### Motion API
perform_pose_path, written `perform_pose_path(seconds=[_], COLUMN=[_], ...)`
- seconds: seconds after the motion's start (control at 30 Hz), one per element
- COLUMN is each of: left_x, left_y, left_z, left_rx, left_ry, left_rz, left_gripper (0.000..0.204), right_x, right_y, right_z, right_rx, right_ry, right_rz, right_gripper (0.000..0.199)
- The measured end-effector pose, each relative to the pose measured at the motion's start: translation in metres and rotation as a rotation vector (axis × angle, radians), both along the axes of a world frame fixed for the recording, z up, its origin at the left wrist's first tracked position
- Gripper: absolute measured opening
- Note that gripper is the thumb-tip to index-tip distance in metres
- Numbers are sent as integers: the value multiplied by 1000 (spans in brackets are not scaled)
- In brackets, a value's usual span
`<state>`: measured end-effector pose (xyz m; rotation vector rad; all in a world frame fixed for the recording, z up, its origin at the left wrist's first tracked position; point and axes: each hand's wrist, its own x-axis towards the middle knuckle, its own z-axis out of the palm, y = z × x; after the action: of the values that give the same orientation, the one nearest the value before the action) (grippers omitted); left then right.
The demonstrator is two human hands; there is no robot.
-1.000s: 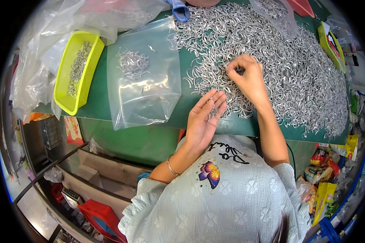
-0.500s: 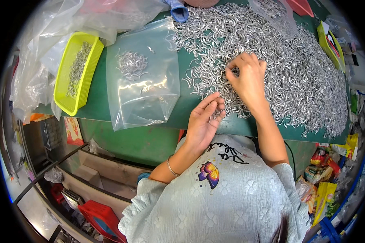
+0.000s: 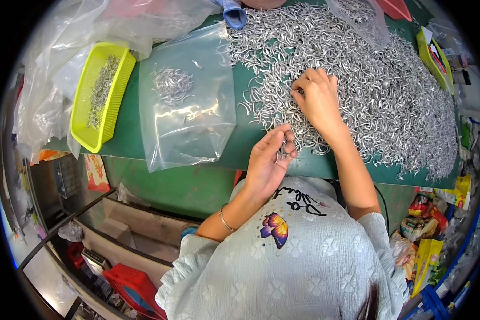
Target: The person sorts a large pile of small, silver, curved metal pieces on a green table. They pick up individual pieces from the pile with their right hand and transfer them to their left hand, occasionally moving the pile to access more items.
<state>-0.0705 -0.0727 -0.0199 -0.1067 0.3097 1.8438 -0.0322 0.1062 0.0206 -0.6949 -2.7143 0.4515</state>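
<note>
A wide heap of small curved silver metal pieces [image 3: 394, 101] covers the right part of the green table [image 3: 120, 140]. Over the heap's left part, my right hand [image 3: 320, 101] has thumb and fingers bent into a pinch; whatever is between the fingertips is too small to make out. My left hand [image 3: 269, 160] is palm up at the table's near edge, its fingers curled over what look like a few of the metal pieces. To its left lies a clear plastic bag [image 3: 197, 144] with a small cluster of metal pieces [image 3: 173, 84] showing on it.
A yellow-green basket [image 3: 117, 90] at the left holds more metal pieces. Crumpled plastic sheeting [image 3: 53, 90] lies beyond it. Another yellow-green basket [image 3: 429, 58] sits at the far right. Below the table are an open drawer [image 3: 138, 226], a red basket [image 3: 130, 288] and colourful packets [image 3: 424, 229].
My right hand has shifted slightly left over the heap, its fingers drawing closer together. My left hand has barely moved.
</note>
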Motion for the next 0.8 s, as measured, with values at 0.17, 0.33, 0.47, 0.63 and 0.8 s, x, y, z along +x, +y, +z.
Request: perform_pose_path(seconds=[0.17,0.33,0.47,0.63,0.8], left_x=[3,5,2,2,6], left_y=[10,10,1,7,9], left_z=[41,30,16,43,40], left_rx=[-446,-326,-52,-402,-434], left_ry=[110,73,21,76,70], left_rz=[81,114,-14,10,14], left_gripper=[32,33,30,24,23], right_x=[11,6,-23,-17,-23], right_y=[-9,-5,-4,0,-8], right_z=[23,32,-4,-4,-11], right_rx=[-221,-583,-124,-127,-21], right_ry=[-29,-6,55,-5,125], right_rz=[68,185,49,-12,19], right_gripper=[7,10,10,4,5])
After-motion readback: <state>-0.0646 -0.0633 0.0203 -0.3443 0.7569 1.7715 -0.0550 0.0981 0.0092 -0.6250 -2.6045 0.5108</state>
